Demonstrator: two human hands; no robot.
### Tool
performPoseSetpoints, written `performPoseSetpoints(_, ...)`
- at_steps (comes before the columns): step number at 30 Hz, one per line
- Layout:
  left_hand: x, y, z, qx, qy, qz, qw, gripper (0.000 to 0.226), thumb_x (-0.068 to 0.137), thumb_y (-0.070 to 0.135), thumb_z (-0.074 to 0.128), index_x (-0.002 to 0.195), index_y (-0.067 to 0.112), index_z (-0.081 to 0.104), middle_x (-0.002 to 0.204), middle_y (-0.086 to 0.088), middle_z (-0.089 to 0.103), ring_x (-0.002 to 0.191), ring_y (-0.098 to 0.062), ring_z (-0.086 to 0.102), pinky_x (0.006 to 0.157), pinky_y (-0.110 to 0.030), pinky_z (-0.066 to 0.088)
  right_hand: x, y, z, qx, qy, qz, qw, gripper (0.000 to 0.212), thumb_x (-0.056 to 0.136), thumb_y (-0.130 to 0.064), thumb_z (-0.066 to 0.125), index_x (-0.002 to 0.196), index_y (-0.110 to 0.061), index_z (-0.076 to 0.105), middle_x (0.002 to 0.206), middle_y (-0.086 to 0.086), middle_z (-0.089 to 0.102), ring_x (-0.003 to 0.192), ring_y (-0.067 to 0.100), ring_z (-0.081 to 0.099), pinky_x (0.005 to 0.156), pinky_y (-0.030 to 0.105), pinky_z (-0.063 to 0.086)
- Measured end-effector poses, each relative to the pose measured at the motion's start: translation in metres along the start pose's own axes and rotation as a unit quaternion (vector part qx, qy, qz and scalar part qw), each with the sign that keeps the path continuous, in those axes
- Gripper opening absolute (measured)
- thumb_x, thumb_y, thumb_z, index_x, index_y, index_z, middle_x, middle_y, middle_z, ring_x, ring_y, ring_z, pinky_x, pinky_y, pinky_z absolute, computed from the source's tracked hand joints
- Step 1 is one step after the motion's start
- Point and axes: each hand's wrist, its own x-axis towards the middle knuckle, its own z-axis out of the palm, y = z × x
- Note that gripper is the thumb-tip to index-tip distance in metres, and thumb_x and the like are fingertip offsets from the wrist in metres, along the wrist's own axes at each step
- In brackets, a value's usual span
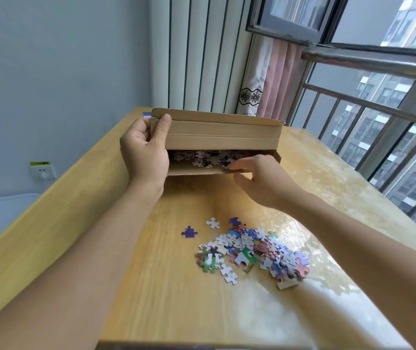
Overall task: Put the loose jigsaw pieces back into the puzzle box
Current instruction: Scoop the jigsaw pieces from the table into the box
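Note:
A brown cardboard puzzle box (217, 135) stands on the wooden table (166, 299) with its lid flap raised. Several jigsaw pieces (201, 157) lie inside it. My left hand (146, 152) grips the box's left end, thumb over the flap. At the box's front right lip my right hand (260, 178) has its fingers close together at the opening; whether they pinch a piece I cannot tell. A heap of loose colourful pieces (254, 251) lies on the table nearer to me. A single purple piece (189, 232) and a white one (213, 222) lie apart to its left.
A window with metal railing (368, 104) runs along the table's right side. A white radiator (201, 51) and a pink curtain (277, 79) stand behind the box. On the left wall is a socket (42, 171), with a white object (2, 215) below the table edge.

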Motion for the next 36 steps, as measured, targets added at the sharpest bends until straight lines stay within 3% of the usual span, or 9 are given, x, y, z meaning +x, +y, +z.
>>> performPoseSetpoints(6,0.0,-0.004,-0.002,0.009,-0.005,0.008,1.0,0.037,0.091,0.045,0.07,0.069,0.019,0.055,0.068,0.002,0.056,0.062,-0.031,0.042,0.055,-0.05,0.044,0.014,-0.002,0.013,-0.108,-0.141,-0.022,0.984,0.069,0.1,-0.052,0.048,0.157,-0.016,0.031,0.155,0.006,0.044,0.138,0.027,0.046,0.111,0.042,0.042)
performPoseSetpoints(10,0.001,-0.006,-0.001,0.013,0.0,0.001,1.0,0.046,0.09,0.047,0.069,0.072,0.008,0.052,0.069,-0.003,0.05,0.062,-0.035,0.037,0.052,-0.051,0.042,-0.021,-0.016,-0.009,0.029,-0.079,-0.05,0.995,0.052,0.102,-0.042,0.051,0.15,-0.02,0.047,0.149,-0.004,0.053,0.134,0.014,0.05,0.11,0.03,0.042)
performPoseSetpoints(12,-0.001,-0.007,0.001,0.01,-0.007,-0.004,1.0,0.039,0.092,0.043,0.068,0.068,0.018,0.049,0.066,0.003,0.047,0.064,-0.029,0.037,0.054,-0.048,0.039,-0.053,-0.017,-0.017,0.075,-0.167,-0.026,0.983,0.062,0.096,-0.06,0.051,0.149,-0.028,0.047,0.151,-0.01,0.049,0.135,0.007,0.048,0.109,0.027,0.04)
performPoseSetpoints(15,-0.007,-0.008,0.005,0.013,-0.008,0.0,1.0,0.037,0.094,0.038,0.065,0.069,0.022,0.042,0.065,0.007,0.041,0.067,-0.022,0.036,0.057,-0.043,0.036,-0.085,-0.016,-0.008,0.047,-0.296,-0.018,0.954,0.092,0.078,-0.083,0.05,0.156,-0.048,0.016,0.167,-0.015,0.014,0.153,0.008,0.01,0.124,0.039,0.016)
performPoseSetpoints(18,-0.012,-0.012,0.006,0.009,-0.009,0.001,1.0,0.033,0.095,0.035,0.063,0.076,0.011,0.049,0.071,0.004,0.046,0.07,-0.014,0.038,0.064,-0.031,0.037,-0.084,-0.025,0.013,0.027,-0.277,-0.085,0.957,0.1,0.075,-0.085,0.055,0.155,-0.052,0.005,0.168,-0.016,0.0,0.154,0.008,-0.008,0.125,0.045,-0.001)
performPoseSetpoints(25,-0.013,-0.014,0.003,0.023,-0.004,-0.004,1.0,0.034,0.094,0.034,0.062,0.085,0.003,0.053,0.079,-0.004,0.046,0.072,-0.014,0.039,0.064,-0.029,0.037,-0.08,-0.042,0.019,0.068,-0.185,-0.175,0.965,0.049,0.095,-0.05,0.062,0.139,-0.03,0.06,0.149,-0.01,0.052,0.136,0.009,0.048,0.112,0.036,0.042)
performPoseSetpoints(29,-0.013,-0.017,0.001,0.044,-0.01,-0.008,0.999,0.051,0.092,0.04,0.063,0.085,-0.008,0.046,0.074,-0.003,0.04,0.069,-0.023,0.036,0.053,-0.052,0.04,-0.102,-0.02,0.0,0.087,-0.159,-0.132,0.975,0.039,0.091,-0.044,0.07,0.127,-0.027,0.07,0.133,-0.015,0.065,0.119,0.005,0.061,0.1,0.032,0.048)
performPoseSetpoints(33,-0.013,-0.02,-0.001,0.049,-0.015,-0.014,0.999,0.044,0.09,0.043,0.063,0.081,0.002,0.049,0.071,0.001,0.042,0.068,-0.026,0.036,0.052,-0.053,0.041,-0.126,0.002,-0.036,0.118,-0.142,0.014,0.983,0.087,0.071,-0.067,0.078,0.147,-0.039,0.046,0.147,-0.022,0.049,0.132,-0.003,0.046,0.112,0.03,0.041)
performPoseSetpoints(36,-0.015,-0.019,0.001,0.056,-0.015,-0.013,0.998,0.033,0.091,0.04,0.062,0.072,0.02,0.044,0.071,0.005,0.044,0.071,-0.019,0.039,0.06,-0.039,0.038,-0.149,0.013,-0.064,-0.061,-0.272,0.155,0.948,0.133,0.051,-0.088,0.071,0.159,-0.038,0.012,0.158,-0.012,0.028,0.14,0.015,0.032,0.115,0.039,0.036)
